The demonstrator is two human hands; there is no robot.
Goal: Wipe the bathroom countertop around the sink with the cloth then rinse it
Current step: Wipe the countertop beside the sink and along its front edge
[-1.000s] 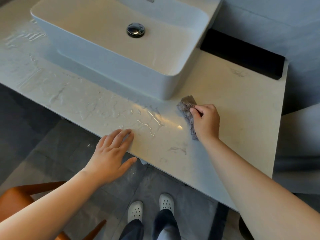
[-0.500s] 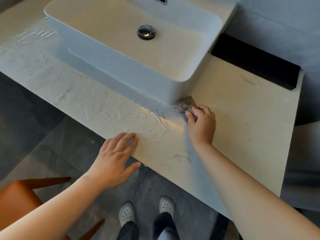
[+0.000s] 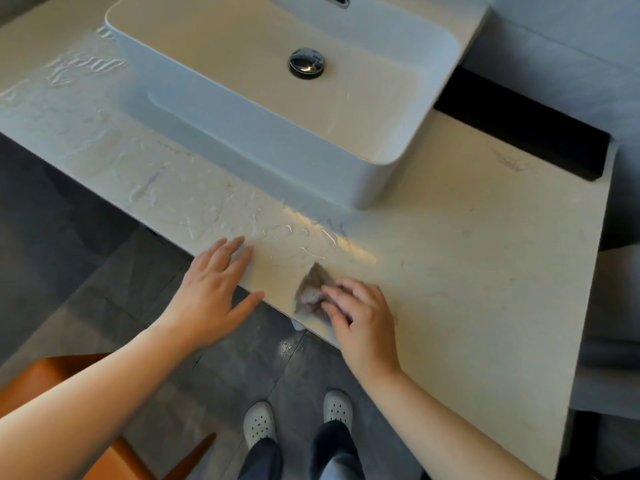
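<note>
My right hand point(image 3: 363, 320) holds the grey cloth point(image 3: 311, 289) at the front edge of the countertop point(image 3: 485, 271), well in front of the sink's near right corner. My fingers are bent over the cloth and press it down on the stone. One crumpled corner sticks out to the left of my fingertips; the rest is hidden under my hand, so I cannot tell how it is folded.

My left hand point(image 3: 211, 289) lies flat on the same front edge, just beside the cloth, with the fingers straight and close together and the thumb held apart over the edge.

Streaks of water point(image 3: 166, 192) shine on the countertop in front of the sink point(image 3: 242, 133) and toward the left back corner. In the basin I see the metal drain plug point(image 3: 307, 63). The tap point(image 3: 336, 0) is cut off by the top of the view. Behind the right side runs a dark strip point(image 3: 519, 133); what it is I cannot make out.

Below, my white shoes point(image 3: 259, 424) stand on the grey floor, and an orange chair point(image 3: 69, 393) is partly hidden by my left arm.
</note>
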